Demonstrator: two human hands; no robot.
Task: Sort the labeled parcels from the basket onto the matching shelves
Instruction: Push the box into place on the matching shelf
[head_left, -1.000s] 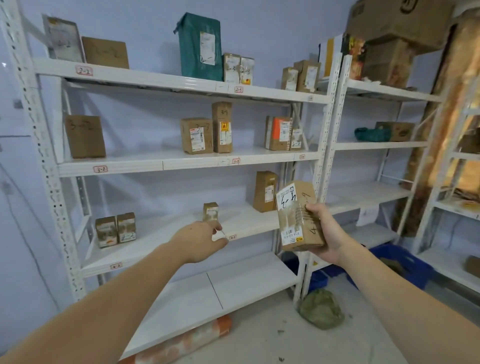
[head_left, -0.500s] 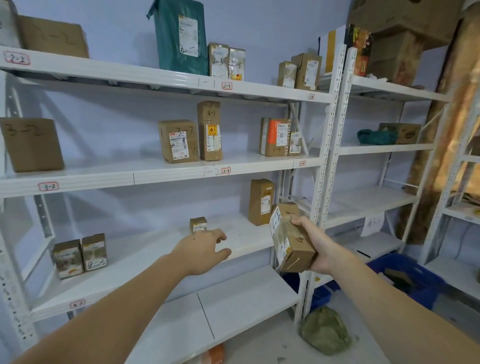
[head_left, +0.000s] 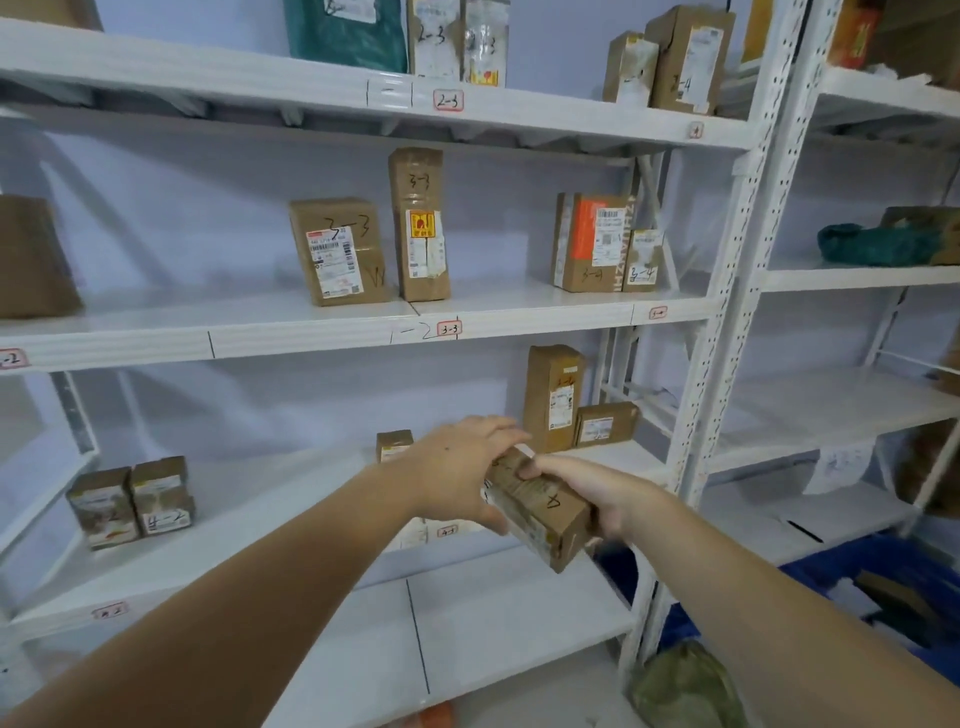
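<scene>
A brown cardboard parcel (head_left: 540, 512) with a handwritten "4" lies tilted between both my hands, in front of the shelf tagged 4-3 (head_left: 447, 531). My right hand (head_left: 597, 493) grips its right side, fingers curled over the top. From the left, my left hand (head_left: 457, 473) wraps around its far end. Behind them on that shelf stand a small parcel (head_left: 394, 444), a tall parcel (head_left: 553, 397) and a low parcel (head_left: 605, 423). The blue basket (head_left: 810, 577) sits on the floor at lower right, partly hidden by my right arm.
White metal racks fill the view, with tags 2-3 (head_left: 448, 100) and 3-3 (head_left: 449, 328) and parcels marked to match. Two small parcels (head_left: 132, 501) stand on the lower left shelf. A white upright post (head_left: 727, 291) divides the racks. A green bag (head_left: 685, 686) lies on the floor.
I have stepped closer to the rack. My left hand has moved right and taken hold of the parcel, which my right hand has tipped flatter and brought toward the 4-3 shelf.
</scene>
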